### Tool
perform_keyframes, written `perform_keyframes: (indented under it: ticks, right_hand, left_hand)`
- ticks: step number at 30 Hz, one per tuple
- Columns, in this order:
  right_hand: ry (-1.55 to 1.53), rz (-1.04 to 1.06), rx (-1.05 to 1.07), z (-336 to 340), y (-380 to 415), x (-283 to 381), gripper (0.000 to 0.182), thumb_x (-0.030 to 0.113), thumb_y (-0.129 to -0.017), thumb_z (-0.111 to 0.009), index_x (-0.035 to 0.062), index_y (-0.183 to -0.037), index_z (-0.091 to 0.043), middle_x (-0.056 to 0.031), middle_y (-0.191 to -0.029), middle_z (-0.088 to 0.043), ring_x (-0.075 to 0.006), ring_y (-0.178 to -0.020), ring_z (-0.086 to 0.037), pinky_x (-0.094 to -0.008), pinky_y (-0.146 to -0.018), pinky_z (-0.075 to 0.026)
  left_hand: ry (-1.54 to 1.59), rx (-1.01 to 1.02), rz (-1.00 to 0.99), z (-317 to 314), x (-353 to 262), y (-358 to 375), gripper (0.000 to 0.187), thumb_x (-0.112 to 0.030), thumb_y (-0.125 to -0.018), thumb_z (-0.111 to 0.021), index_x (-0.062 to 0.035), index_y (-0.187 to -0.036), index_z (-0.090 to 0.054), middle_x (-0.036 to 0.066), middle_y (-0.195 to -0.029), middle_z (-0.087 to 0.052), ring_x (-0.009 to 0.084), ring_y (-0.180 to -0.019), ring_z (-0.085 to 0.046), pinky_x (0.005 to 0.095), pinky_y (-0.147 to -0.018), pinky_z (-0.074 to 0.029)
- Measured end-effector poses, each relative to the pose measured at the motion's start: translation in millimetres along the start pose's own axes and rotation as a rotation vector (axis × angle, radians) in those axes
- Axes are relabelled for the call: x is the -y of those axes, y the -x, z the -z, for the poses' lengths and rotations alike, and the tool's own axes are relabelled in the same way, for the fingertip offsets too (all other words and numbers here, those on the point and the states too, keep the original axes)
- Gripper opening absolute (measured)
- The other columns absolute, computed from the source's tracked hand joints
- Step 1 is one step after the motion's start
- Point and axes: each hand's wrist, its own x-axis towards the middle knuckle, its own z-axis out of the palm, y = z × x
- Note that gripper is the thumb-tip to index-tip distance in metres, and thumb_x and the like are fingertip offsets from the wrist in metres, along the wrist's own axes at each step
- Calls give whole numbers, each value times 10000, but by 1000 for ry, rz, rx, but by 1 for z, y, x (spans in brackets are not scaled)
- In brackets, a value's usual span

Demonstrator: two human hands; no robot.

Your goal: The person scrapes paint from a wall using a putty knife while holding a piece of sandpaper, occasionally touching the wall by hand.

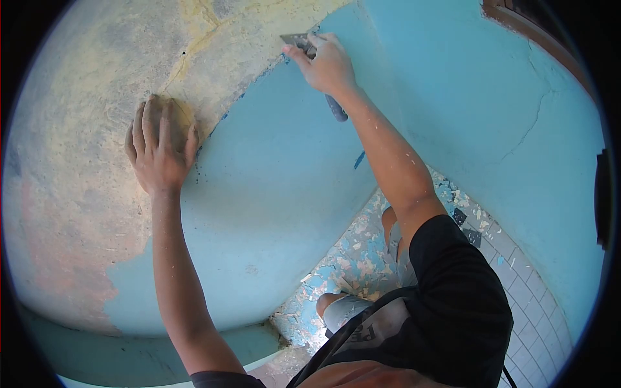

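Observation:
My right hand (328,63) is closed round a putty knife, its dark handle (336,108) sticking out below the wrist. The metal blade (294,40) lies against the wall at the border between bare plaster and blue paint. My left hand (158,145) rests flat on the bare plaster (84,149), fingers stretched and a little apart, holding nothing. The blue paint (278,168) has a ragged edge running diagonally between the two hands. Yellowish streaks and a thin crack mark the plaster above my left hand.
Paint flakes (336,271) litter the tiled floor (527,304) by my legs. A blue ledge (142,359) runs along the lower left. On the right, the adjoining blue wall (466,97) shows a long crack, and a brown frame (543,42) stands at the top corner.

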Motion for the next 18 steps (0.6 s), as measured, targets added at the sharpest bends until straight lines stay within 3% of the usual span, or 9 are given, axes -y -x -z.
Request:
perform_keyframes:
  ticks: [4,7,9,13,16,18]
  right_hand:
    - [56,35,-21,-1,-1,-1,938,727,-926,-603,-87,-1391,-589,-198,-1400,-560,-363,-1262,-595,-438,-1052,-489]
    - [-33,-127,65,7,-12,5,930,719,-927,-610,-88,-1389,-590,-191,-1400,-554,-361,-1246,-605,-442,-1041,-497]
    - [133,111,-4,-4,1,-1,905,714,-950,-566,-56,-1425,-553,-151,-1396,-519,-347,-1174,-640,-466,-926,-555]
    - [124,98,-40,-4,-9,-4,898,707,-957,-562,-59,-1424,-550,-169,-1391,-518,-348,-1151,-650,-468,-910,-561]
    - [79,30,-18,0,-5,-2,929,709,-941,-596,-89,-1417,-561,-182,-1415,-530,-352,-1232,-610,-455,-995,-526]
    - [116,162,20,-3,10,-2,931,711,-944,-587,-83,-1429,-551,-178,-1424,-526,-350,-1230,-611,-456,-998,-525]
  left_hand:
    - [-13,15,3,-2,-2,-3,565,-557,-969,-602,-253,-1445,-587,26,-1558,-496,214,-1476,-422,438,-1223,-320]
    - [-3,6,5,0,0,-2,568,-558,-966,-608,-253,-1445,-587,25,-1561,-494,214,-1475,-423,436,-1220,-323]
    - [2,-9,17,-2,-1,-4,572,-559,-963,-611,-252,-1445,-587,28,-1561,-494,217,-1473,-425,436,-1218,-325]
    - [4,15,7,-1,-1,-2,575,-564,-965,-607,-248,-1445,-587,33,-1560,-491,223,-1472,-426,441,-1218,-322]
    - [7,12,2,0,0,0,578,-566,-966,-605,-242,-1445,-587,35,-1560,-490,226,-1472,-424,444,-1217,-323]
    - [2,-3,18,-3,-1,-4,580,-567,-967,-604,-239,-1445,-587,35,-1560,-489,227,-1473,-423,445,-1216,-323]
